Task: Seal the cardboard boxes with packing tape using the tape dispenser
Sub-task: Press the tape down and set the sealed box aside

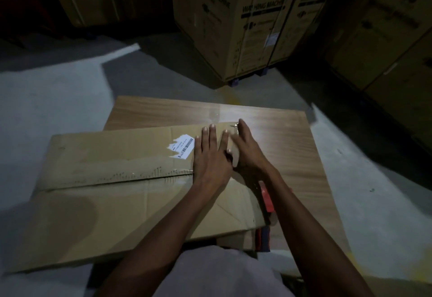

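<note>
A flat brown cardboard box [112, 179] lies on a wooden table [292, 144], its centre seam running left to right with old tape marks and a torn white barcode label [184, 148]. My left hand [210, 156] lies flat on the box's right end with straight fingers. Beside it, my right hand [247, 151] presses flat along the same end, fingertips at the far corner. A red tape dispenser [268, 199] sits on the table by the box's right edge, partly hidden under my right forearm.
Tall LG washing-machine cartons [252, 23] stand on the floor behind the table, with more cartons at the right [385, 39] and back left. Grey concrete floor [51, 100] surrounds the table. The scene is dim.
</note>
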Demonstrator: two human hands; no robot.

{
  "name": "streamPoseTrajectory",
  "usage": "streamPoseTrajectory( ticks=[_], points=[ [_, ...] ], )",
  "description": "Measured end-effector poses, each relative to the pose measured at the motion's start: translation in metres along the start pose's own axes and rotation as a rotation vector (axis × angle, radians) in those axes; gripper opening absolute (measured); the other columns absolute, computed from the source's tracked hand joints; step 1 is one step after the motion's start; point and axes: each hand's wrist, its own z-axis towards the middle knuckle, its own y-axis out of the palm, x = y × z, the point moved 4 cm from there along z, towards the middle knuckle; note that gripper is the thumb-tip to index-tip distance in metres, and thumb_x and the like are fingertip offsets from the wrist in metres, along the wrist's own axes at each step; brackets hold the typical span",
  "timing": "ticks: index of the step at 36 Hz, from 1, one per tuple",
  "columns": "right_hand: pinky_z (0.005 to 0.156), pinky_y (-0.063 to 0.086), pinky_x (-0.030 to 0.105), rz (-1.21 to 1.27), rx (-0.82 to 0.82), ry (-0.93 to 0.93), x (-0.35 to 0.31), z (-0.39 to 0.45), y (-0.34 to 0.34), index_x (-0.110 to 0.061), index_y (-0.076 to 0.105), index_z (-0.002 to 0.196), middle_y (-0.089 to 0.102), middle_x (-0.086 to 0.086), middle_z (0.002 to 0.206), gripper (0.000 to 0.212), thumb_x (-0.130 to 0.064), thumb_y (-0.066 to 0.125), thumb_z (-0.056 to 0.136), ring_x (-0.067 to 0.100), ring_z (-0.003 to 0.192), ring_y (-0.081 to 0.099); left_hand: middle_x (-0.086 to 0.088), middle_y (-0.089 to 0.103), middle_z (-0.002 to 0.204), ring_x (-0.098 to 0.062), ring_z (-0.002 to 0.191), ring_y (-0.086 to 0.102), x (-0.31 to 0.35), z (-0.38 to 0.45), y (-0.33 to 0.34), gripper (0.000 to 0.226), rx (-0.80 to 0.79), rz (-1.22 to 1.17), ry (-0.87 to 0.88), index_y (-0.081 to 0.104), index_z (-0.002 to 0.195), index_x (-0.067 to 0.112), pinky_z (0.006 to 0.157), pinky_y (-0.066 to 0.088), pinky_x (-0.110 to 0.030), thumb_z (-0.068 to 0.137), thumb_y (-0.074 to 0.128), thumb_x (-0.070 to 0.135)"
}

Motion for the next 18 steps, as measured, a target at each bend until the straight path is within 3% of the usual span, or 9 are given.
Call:
streamPoseTrajectory(
  ticks=[4,6,8,9,13,18],
  points=[
    [0.128,0.017,0.035,0.147,0.000,0.079,0.008,-0.001,-0.009,-0.027,0.015,0.168,0.012,-0.005,0.175,0.081,-0.069,0.035,0.102,0.015,0.159,0.016,-0.016,0.001,0.170,-0.035,0.157,-0.002,0.001,-0.004,-0.003,0.061,0.042,0.001,-0.010,0.011,0.163,0.022,0.126,0.003,-0.053,0.106,0.020,0.041],
    [0.128,0.024,0.037,0.251,-0.016,0.099,0.011,-0.007,-0.008,-0.032,0.027,0.165,0.027,-0.010,0.171,0.074,-0.072,0.028,0.103,0.010,0.155,0.028,-0.016,0.000,0.170,-0.034,0.157,-0.003,0.001,-0.004,-0.003,0.062,0.035,-0.004,-0.014,0.011,0.163,0.022,0.126,0.002,-0.053,0.106,0.023,0.041],
    [0.116,0.042,0.026,0.293,-0.056,0.077,0.007,-0.013,-0.007,-0.041,0.035,0.157,0.046,-0.021,0.157,0.064,-0.071,0.018,0.104,0.001,0.142,0.047,-0.016,-0.001,0.170,-0.034,0.157,-0.004,0.002,-0.004,-0.006,0.062,0.037,-0.003,-0.010,0.009,0.164,0.022,0.126,0.002,-0.053,0.106,0.023,0.041],
    [0.116,0.043,0.028,0.319,-0.062,0.082,0.008,-0.016,-0.007,-0.040,0.031,0.159,0.045,-0.021,0.158,0.065,-0.070,0.013,0.104,0.002,0.142,0.047,-0.016,-0.001,0.170,-0.034,0.157,-0.004,0.002,-0.004,-0.006,0.062,0.036,0.001,-0.006,0.008,0.164,0.022,0.126,0.001,-0.053,0.106,0.022,0.041],
    [0.130,0.021,0.051,0.365,-0.102,0.177,0.026,-0.037,-0.003,-0.032,0.014,0.168,0.018,-0.003,0.174,0.087,-0.077,0.007,0.094,0.023,0.158,0.026,-0.016,0.000,0.170,-0.034,0.157,-0.003,-0.001,-0.006,-0.007,0.062,0.041,0.008,-0.010,0.010,0.164,0.022,0.126,0.001,-0.052,0.106,0.022,0.042],
    [0.130,0.022,0.044,0.296,-0.166,0.237,0.057,-0.075,-0.009,-0.034,0.028,0.165,0.038,-0.007,0.166,0.092,-0.081,0.006,0.089,0.016,0.154,0.034,-0.015,0.001,0.170,-0.033,0.157,-0.002,0.001,-0.005,-0.006,0.062,0.047,-0.005,-0.011,0.011,0.163,0.023,0.126,0.001,-0.051,0.106,0.022,0.042]
  ],
)
